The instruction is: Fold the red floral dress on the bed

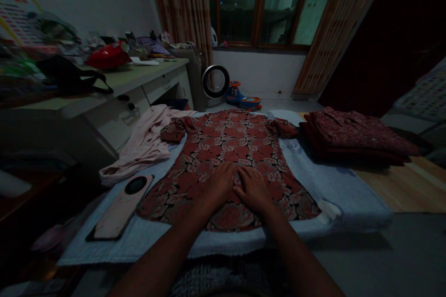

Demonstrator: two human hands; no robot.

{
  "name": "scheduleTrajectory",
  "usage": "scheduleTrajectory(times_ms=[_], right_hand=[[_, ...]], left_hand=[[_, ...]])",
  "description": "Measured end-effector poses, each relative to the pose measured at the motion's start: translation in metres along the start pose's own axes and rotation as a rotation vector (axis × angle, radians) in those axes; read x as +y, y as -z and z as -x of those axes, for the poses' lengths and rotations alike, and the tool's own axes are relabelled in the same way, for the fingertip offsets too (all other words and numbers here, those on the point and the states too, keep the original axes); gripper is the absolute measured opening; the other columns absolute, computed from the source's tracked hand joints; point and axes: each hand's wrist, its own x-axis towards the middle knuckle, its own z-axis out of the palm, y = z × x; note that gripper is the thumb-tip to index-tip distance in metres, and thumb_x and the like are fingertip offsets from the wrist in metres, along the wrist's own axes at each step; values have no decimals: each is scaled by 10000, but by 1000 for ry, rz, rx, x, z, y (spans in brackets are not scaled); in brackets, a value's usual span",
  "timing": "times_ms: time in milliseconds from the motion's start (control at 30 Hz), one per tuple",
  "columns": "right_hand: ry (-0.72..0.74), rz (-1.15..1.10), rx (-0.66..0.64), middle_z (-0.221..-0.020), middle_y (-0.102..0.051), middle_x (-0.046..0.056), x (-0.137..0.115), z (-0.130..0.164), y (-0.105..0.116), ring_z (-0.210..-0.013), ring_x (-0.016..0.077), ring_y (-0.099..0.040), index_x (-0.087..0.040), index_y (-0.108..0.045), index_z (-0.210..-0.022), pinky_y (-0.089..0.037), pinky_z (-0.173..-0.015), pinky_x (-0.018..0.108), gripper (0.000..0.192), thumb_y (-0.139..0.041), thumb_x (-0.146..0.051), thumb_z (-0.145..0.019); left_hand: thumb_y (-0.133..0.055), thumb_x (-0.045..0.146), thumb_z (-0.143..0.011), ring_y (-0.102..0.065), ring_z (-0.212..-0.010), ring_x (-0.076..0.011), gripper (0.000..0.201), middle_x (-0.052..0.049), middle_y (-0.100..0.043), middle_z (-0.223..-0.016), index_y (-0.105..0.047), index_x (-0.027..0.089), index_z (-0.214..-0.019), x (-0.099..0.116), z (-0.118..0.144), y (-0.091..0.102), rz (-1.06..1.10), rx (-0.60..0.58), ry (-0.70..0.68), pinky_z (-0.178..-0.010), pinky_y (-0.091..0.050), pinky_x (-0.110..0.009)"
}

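Observation:
A red floral short-sleeved shirt (230,144) lies spread out on a light blue cloth (310,190), its collar end away from me and its curved hem towards me. My left hand (221,183) rests flat on the middle of the shirt, fingers stretched forward. Close beside it, my right hand (252,188) also lies on the fabric with its fingers extended. The two hands nearly meet at the fingertips, and neither holds anything.
Left of the shirt are a phone (120,209) and a crumpled pink garment (142,141). Folded dark red clothes (355,134) are stacked at the right. A cluttered desk (139,76) stands along the left wall; a toy ride-on car (242,97) sits below the window.

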Motion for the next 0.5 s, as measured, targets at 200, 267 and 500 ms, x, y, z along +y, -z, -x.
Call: scheduleTrajectory(times_ms=[200, 267, 500], right_hand=[[6, -15, 15, -1469, -504, 131, -1, 0, 0, -1362, 282, -417, -169, -465, -1463, -276, -1171, 470, 616, -566, -382, -895], [8, -6, 22, -1465, -508, 127, -1, 1, 0, -1358, 278, -422, -176, -481, -1452, -282, -1168, 466, 590, -550, -367, -899], [4, 12, 7, -1461, -523, 114, 3, -1, -3, -1361, 246, -431, -175, -510, -1438, -287, -1175, 422, 543, -483, -224, -898]], left_hand=[[-464, 106, -914, -470, -1328, -224, 451, -89, -550, -1410, -513, 179, -1357, -8, 1, -24, 198, -31, 21, -1164, -357, -411], [-470, 138, -930, -464, -1330, -228, 435, -79, -551, -1405, -513, 205, -1358, -10, 3, -24, 195, -29, 8, -1153, -365, -428], [-514, 242, -955, -489, -1272, -242, 401, -70, -549, -1360, -490, 247, -1355, -1, 7, -18, 69, 2, -18, -1093, -407, -440]])
